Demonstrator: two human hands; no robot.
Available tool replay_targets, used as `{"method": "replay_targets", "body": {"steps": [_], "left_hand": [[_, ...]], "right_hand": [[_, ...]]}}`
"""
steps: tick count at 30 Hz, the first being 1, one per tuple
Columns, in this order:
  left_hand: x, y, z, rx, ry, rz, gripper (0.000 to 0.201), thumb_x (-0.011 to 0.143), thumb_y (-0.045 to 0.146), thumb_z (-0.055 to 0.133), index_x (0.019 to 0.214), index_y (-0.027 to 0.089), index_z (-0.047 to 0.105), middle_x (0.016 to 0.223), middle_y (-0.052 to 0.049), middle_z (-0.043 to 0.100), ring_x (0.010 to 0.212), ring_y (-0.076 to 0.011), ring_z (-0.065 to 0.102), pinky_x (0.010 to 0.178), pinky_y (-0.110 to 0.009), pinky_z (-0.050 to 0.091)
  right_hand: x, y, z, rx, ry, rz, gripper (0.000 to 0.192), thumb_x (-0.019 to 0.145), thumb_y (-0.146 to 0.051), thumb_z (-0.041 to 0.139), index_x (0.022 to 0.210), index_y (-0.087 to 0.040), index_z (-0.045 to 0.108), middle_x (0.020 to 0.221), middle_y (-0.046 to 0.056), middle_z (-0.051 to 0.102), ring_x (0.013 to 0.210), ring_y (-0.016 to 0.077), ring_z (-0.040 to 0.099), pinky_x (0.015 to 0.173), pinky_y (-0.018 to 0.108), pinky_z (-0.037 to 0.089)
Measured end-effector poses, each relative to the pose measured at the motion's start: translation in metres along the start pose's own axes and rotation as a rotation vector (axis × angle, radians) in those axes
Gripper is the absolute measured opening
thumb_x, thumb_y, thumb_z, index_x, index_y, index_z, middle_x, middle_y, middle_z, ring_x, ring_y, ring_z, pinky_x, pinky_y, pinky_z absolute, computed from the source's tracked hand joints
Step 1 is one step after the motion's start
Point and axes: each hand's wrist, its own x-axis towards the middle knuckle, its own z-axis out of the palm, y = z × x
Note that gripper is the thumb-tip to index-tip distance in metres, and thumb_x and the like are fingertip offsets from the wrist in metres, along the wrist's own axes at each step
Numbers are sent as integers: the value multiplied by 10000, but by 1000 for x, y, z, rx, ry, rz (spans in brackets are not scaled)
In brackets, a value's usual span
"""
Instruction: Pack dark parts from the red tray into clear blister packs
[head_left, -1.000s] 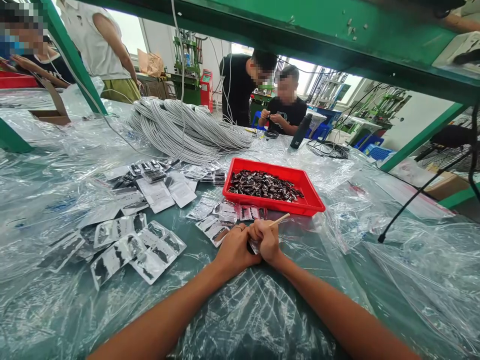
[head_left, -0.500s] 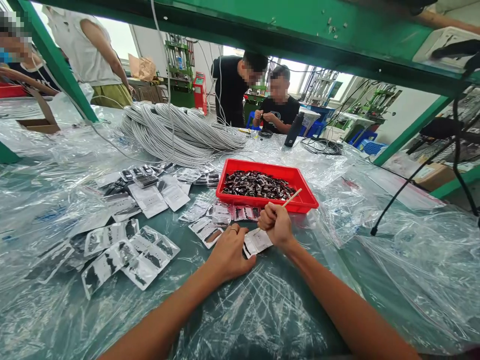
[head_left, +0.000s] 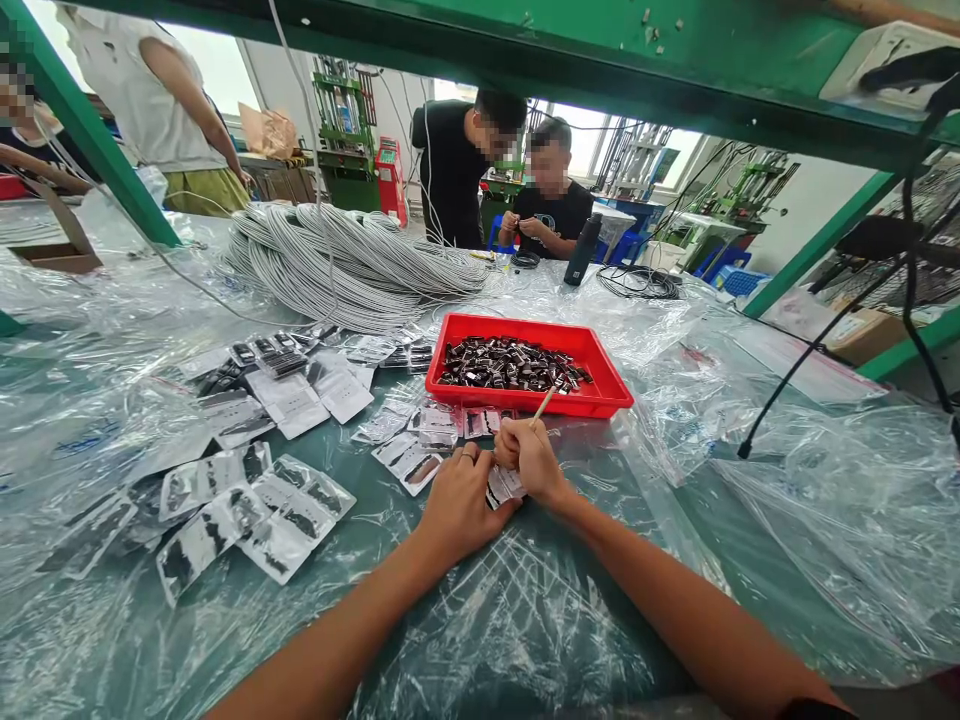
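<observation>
A thin wooden stick (head_left: 545, 402) slants up out of my right hand (head_left: 531, 462), whose fingers are closed in a fist around it. Beneath that fist lies a small white-and-silver packet (head_left: 504, 486), partly covered by both hands. My left hand (head_left: 463, 502), with a ring on one finger, grips the packet from the left, thumb along its near edge. More flat packets (head_left: 409, 462) lie just beyond my left hand. Behind the hands stands a red tray (head_left: 606, 378) with many small dark shiny pieces (head_left: 510, 365) in it.
Loose packets (head_left: 289, 520) spread over the plastic-covered table at left. A big coil of grey cable (head_left: 330, 260) lies behind, with a dark bottle (head_left: 583, 250) to its right. A black cable (head_left: 795, 390) hangs at right. Green frame beams (head_left: 480, 60) cross overhead. Several people are beyond.
My right hand has moved down and slightly left, closer to my left hand, covering more of the packet. The stick has come lower with it. The left hand stays on the packet.
</observation>
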Motion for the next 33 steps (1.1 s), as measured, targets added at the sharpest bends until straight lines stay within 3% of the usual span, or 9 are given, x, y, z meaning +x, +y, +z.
{"method": "replay_targets", "body": {"steps": [5, 7, 11, 15, 19, 22, 26, 30, 33], "left_hand": [[-2, 4, 0, 13, 0, 8, 383, 823, 489, 611, 1027, 167, 573, 1054, -139, 581, 1063, -343, 548, 907, -474, 451], [-2, 5, -2, 14, -7, -8, 375, 811, 469, 626, 1021, 164, 568, 1056, -141, 577, 1059, -344, 547, 901, -472, 450], [-2, 6, -6, 27, -25, -28, 358, 799, 430, 638, 1025, 167, 552, 1067, -137, 563, 1056, -334, 552, 891, -452, 449], [-1, 5, -8, 32, -47, -29, 351, 809, 434, 631, 1027, 172, 549, 1064, -130, 560, 1069, -326, 556, 892, -436, 450], [-1, 5, -9, 45, -55, -19, 344, 819, 433, 623, 1020, 164, 550, 1053, -136, 566, 1060, -332, 556, 879, -440, 456], [-1, 4, -7, 53, -36, -12, 345, 827, 457, 611, 1012, 171, 552, 1047, -135, 572, 1051, -332, 557, 872, -444, 461], [-3, 1, -5, -4, -11, 15, 356, 797, 464, 644, 992, 175, 573, 1027, -128, 579, 1028, -331, 566, 893, -465, 465], [-4, -4, -9, -141, 1, -8, 354, 773, 389, 675, 1034, 170, 579, 1067, -127, 588, 1071, -324, 565, 919, -467, 471], [-3, -10, -14, -313, 23, -94, 476, 741, 276, 699, 1180, 189, 536, 1138, -105, 614, 1090, -288, 589, 940, -446, 477]], "right_hand": [[-6, -24, -9, -56, -224, 286, 377, 722, -307, 547, 461, -240, 283, 387, -99, 223, 363, 44, 125, 384, 240, 71], [0, -27, -19, 42, -167, 253, 394, 718, -326, 554, 459, -239, 271, 385, -104, 201, 359, 45, 106, 383, 238, 67], [14, -19, -37, 193, 56, 18, 453, 724, -360, 585, 445, -229, 253, 380, -104, 169, 357, 47, 96, 385, 234, 87], [19, -5, -35, 199, 89, -71, 476, 733, -403, 591, 442, -229, 258, 374, -102, 170, 351, 46, 105, 384, 231, 93], [17, 0, -27, 133, 73, -55, 461, 719, -403, 589, 444, -235, 260, 368, -103, 191, 345, 39, 115, 378, 225, 98], [9, -7, -24, 35, -9, 60, 430, 744, -372, 561, 463, -242, 262, 377, -106, 196, 347, 40, 121, 371, 222, 87], [2, -29, -25, -84, -275, 332, 407, 765, -325, 543, 491, -244, 253, 407, -111, 204, 381, 41, 96, 379, 218, 58], [7, -53, -50, -221, -149, 243, 413, 822, -452, 536, 563, -236, 297, 470, -112, 229, 404, 56, 119, 386, 208, 96], [-1, -58, -86, -739, -76, 131, 310, 815, -381, 599, 599, -209, 456, 513, -63, 397, 444, 89, 309, 413, 211, 238]]}}
